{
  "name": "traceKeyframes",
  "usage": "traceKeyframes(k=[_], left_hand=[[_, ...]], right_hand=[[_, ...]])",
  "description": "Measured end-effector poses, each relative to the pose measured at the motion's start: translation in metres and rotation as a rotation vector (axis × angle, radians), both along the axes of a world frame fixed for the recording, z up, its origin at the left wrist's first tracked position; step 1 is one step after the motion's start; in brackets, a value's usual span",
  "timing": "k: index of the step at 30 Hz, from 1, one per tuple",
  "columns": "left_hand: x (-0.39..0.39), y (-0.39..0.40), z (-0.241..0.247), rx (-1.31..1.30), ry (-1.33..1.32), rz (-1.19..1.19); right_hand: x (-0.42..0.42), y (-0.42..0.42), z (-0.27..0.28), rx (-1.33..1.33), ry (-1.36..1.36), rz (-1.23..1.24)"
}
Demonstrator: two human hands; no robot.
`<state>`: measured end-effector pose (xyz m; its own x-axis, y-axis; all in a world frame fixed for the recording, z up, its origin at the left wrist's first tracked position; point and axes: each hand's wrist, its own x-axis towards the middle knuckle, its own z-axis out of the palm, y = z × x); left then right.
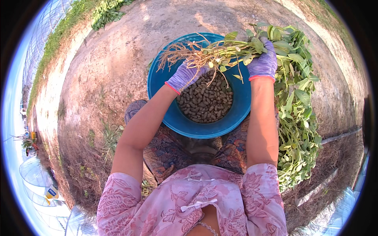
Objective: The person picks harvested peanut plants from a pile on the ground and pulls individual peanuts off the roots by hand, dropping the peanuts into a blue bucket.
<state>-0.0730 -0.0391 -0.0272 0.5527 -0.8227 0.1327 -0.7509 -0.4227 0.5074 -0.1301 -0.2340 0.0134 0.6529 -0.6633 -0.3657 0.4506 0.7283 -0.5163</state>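
Note:
A bunch of uprooted peanut plants (236, 50) lies across the far half of a blue plastic basin (154, 84), leaves to the right and roots to the left. My right hand (263, 61), in a purple knit glove with a pink cuff, is closed around the leafy stems. Gloved the same way, my left hand (189, 74) grips the bunch from below near its tangled roots (178, 54), which partly hide the fingers. Many brown peanut pods (205, 101) cover the bottom of the basin. A few thin roots hang down over the pods.
A long heap of leafy peanut plants (298, 141) lies on the ground along my right side. My patterned trouser legs (168, 150) flank the basin's near side. More cut greenery (107, 13) lies at the far left on the bare soil (118, 50). Greenhouse frames (41, 38) stand beyond.

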Motion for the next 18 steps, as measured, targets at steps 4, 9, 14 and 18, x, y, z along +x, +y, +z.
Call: traceKeyframes(k=[4, 9, 14, 18], left_hand=[[0.004, 0.006, -0.013, -0.035, -0.005, 0.012], [0.007, 0.008, -0.026, 0.048, -0.361, -0.094], [0.008, 0.004, -0.026, 0.099, 0.095, -0.006], [0.027, 0.009, -0.06, -0.222, -0.694, -0.216]], right_hand=[[-0.002, 0.002, 0.005, -0.03, 0.019, -0.006], [-0.002, 0.002, 0.002, -0.053, 0.036, -0.012], [-0.006, 0.004, 0.005, -0.11, 0.042, -0.036], [-0.005, 0.009, 0.01, -0.096, 0.052, -0.064]])
